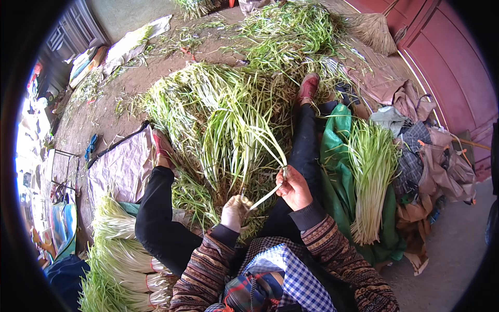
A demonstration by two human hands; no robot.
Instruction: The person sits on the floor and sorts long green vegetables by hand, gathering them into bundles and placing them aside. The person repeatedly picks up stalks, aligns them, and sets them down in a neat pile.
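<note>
A pale leafy allium stalk (pixel 266 197), which looks like green garlic or chives, is bent between my hands. My right hand (pixel 295 188) grips it where the stem bends, with its long leaves arching up and left. My left hand (pixel 234 213), in what looks like a pale glove, pinches the lower end of the white stem. A small thin thing shows by the left fingertips; I cannot tell what it is. Just beyond my hands lies a large heap of untrimmed stalks (pixel 218 113), brown and matted around the roots.
Tied bundles (pixel 128 269) lie at lower left. A loose bunch (pixel 372 179) rests on a green plastic sheet (pixel 337 156) at right, beside crumpled sacks (pixel 440 156). My legs flank the heap. Farther off are leaf scraps (pixel 292 27), a straw broom (pixel 374 33) and a red door (pixel 456 58).
</note>
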